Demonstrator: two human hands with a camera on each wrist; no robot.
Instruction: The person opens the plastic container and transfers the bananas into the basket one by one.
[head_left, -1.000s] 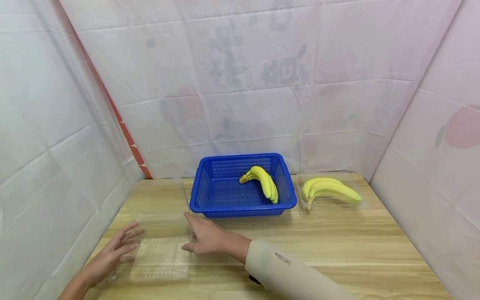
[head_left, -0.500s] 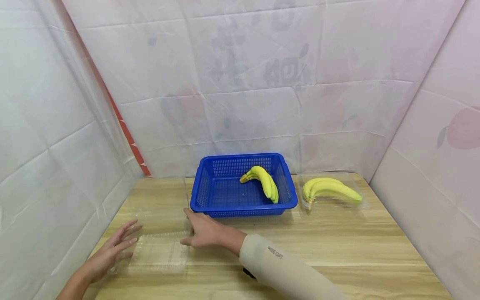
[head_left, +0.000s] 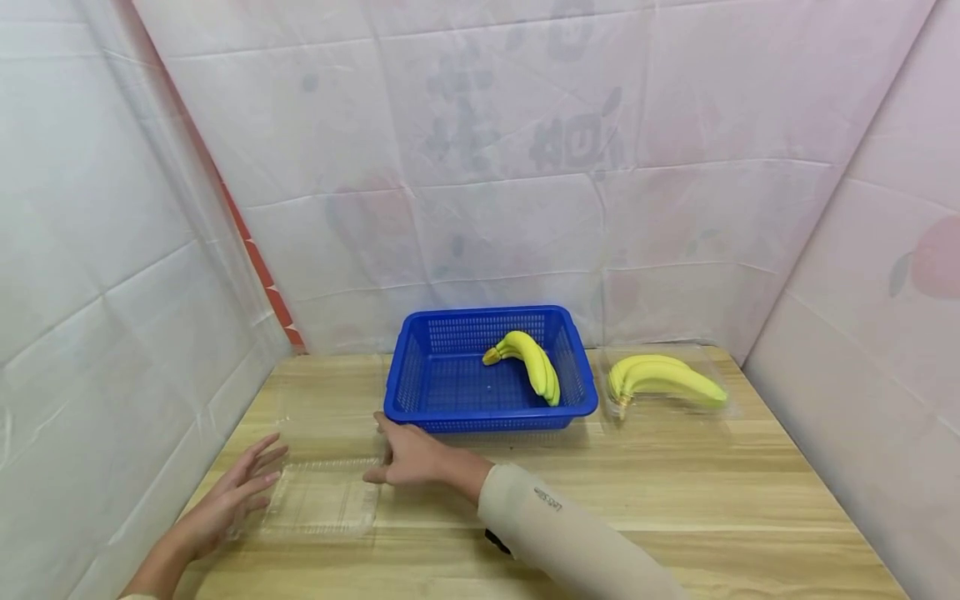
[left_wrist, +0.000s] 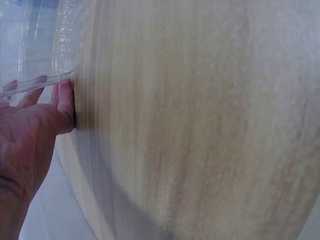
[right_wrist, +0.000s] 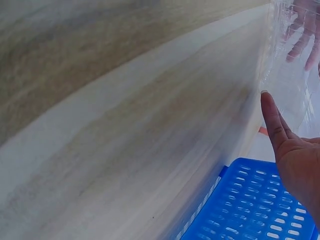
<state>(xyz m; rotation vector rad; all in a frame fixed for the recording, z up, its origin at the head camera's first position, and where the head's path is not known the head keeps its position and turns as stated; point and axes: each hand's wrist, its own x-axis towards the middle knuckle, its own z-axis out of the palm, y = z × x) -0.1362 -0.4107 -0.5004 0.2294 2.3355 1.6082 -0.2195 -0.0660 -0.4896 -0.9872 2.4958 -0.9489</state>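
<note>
While lying at lower left on the table [head_left: 675,500], a clear box [head_left: 322,500] is being touched by both flat, uncurled hands, left hand [head_left: 228,500] and right hand [head_left: 408,458]; it is sitting empty, bananas [head_left: 528,362] remaining in the centre basket [head_left: 487,412].

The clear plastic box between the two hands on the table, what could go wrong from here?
The clear plastic box lies open and flimsy; the left hand and right hand only touch its sides with straight fingers, so it may slide on the wooden table or buckle if pressed. Its raised lid is nearly invisible and stands close to the blue basket, where it could catch. The box also sits near the table's left edge.
</note>
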